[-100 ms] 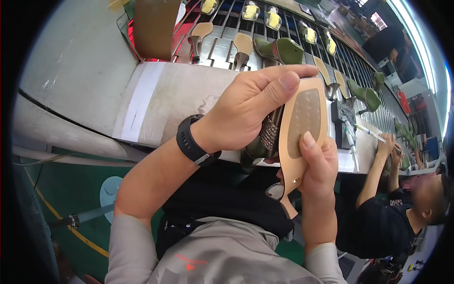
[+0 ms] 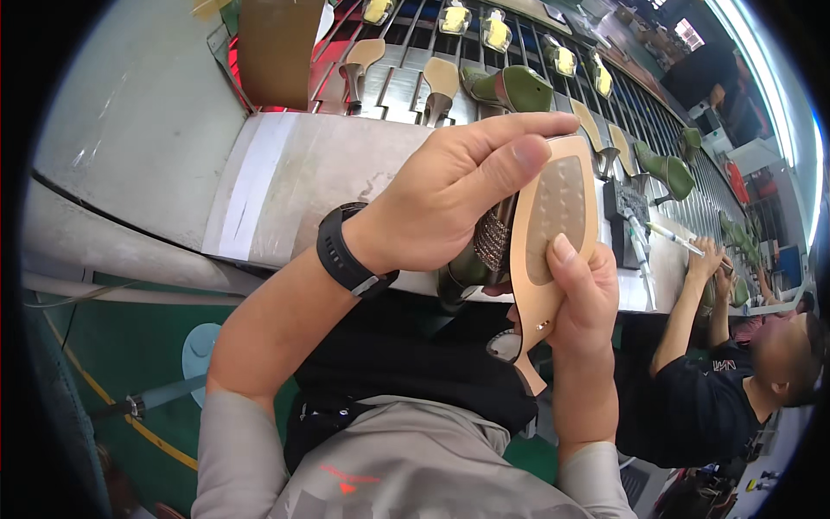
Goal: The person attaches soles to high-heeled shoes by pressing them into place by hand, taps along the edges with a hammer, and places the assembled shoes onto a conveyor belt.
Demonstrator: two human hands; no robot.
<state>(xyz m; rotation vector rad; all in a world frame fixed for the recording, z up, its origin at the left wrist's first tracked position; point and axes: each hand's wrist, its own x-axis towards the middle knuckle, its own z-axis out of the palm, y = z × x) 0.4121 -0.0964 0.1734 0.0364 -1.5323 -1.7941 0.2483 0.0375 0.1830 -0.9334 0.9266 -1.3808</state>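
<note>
In my right hand (image 2: 584,303) is a tan shoe sole (image 2: 558,216), pinched with the thumb flat on its translucent grey inner panel. The sole stands toe up, and its heel end points down toward my lap. Behind it, partly hidden, is a green shoe last (image 2: 464,275) with a glittery strap (image 2: 493,240) around it. My left hand (image 2: 450,186) is closed around the toe end of that last, its index finger reaching across the top of the sole. Sole and last lie close together; their contact is hidden.
Along the slatted conveyor (image 2: 393,82) lie tan soles with heels (image 2: 439,82), green lasts (image 2: 519,88) and clear cups with yellow contents (image 2: 497,33). Right of my hands are a dark block (image 2: 618,203) and a brush-like tool (image 2: 640,251). A co-worker (image 2: 718,389) sits at right.
Both hands keep their hold on the sole and last. My left hand and wrist have shifted very slightly left and up; the right thumb has moved up a little on the sole.
</note>
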